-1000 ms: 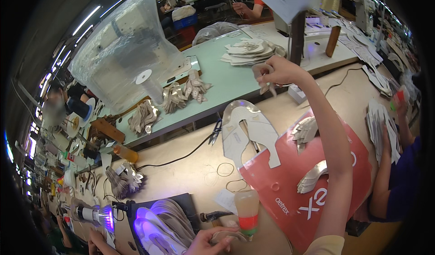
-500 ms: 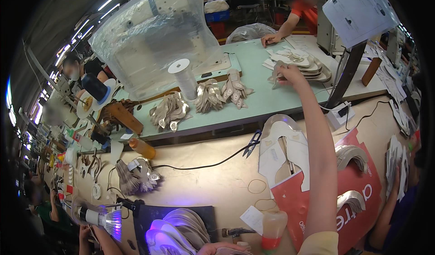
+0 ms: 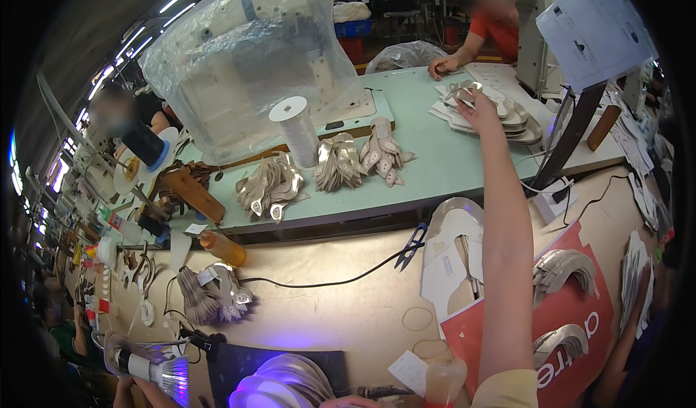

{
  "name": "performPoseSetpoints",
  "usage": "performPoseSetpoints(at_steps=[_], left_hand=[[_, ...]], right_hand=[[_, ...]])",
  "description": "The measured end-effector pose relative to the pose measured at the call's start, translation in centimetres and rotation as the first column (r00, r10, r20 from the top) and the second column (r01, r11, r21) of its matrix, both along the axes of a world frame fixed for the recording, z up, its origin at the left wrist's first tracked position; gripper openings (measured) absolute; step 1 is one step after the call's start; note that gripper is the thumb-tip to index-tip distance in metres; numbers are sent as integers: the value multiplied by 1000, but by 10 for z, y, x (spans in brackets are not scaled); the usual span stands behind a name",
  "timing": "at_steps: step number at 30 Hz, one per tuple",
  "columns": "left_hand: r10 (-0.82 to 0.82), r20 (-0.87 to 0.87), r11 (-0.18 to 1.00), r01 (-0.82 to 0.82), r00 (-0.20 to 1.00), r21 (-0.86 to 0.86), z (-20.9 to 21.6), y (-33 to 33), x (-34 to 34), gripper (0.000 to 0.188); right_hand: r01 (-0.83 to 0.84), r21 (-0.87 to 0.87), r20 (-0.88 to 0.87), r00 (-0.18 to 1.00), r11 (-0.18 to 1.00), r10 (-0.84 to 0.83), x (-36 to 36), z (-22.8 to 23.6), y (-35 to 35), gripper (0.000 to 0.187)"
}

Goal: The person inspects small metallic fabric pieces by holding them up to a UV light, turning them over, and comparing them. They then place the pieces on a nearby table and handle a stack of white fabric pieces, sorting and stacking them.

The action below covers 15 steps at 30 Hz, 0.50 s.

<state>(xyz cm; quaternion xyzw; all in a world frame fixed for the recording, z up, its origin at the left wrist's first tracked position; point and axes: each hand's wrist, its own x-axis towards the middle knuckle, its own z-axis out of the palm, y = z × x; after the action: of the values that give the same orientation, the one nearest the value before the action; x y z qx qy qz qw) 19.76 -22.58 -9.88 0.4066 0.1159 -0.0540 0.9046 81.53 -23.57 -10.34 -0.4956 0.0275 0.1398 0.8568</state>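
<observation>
- The right hand (image 3: 481, 112) is stretched across the green bench (image 3: 409, 95) to a stack of pale flat pieces (image 3: 520, 123); a small curved piece (image 3: 464, 89) is seen at its fingertips, over the stack's left part.
- The stack's long axis is slanted from upper left to lower right in the view, and the stack is spread beneath the fingers and out to their right.
- The stack is most nearly approached by the right hand; the left hand (image 3: 351, 402) is seen well apart from it, just beside a pile of grey-beige pieces (image 3: 293, 380).
- The right fingers are bent about the curved piece; whether it is clamped or merely touched cannot be told.
- The left fingers are cut off by the lower edge, so their state cannot be told.
- Part of the stack is hidden by the right hand, and the pale panels (image 3: 444, 261) are partly covered by the right forearm.
- The pile's near end is cut off, and its lobes are washed in violet light.
</observation>
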Motion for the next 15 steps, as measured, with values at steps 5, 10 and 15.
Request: performPoseSetpoints(at_steps=[5, 10, 15], left_hand=[[-16, 114, 998, 22, 993, -52, 12, 3, 13, 51], [-31, 77, 996, 38, 997, -81, 20, 8, 20, 50], [-30, 18, 997, 31, 999, -66, 15, 9, 24, 51]], right_hand=[[0, 92, 33, 999, 996, -3, 18, -10, -9, 35], [16, 78, 46, 999, 997, -19, 25, -14, -5, 36], [1, 81, 64, 998, 997, -6, 25, -16, 2, 37]])
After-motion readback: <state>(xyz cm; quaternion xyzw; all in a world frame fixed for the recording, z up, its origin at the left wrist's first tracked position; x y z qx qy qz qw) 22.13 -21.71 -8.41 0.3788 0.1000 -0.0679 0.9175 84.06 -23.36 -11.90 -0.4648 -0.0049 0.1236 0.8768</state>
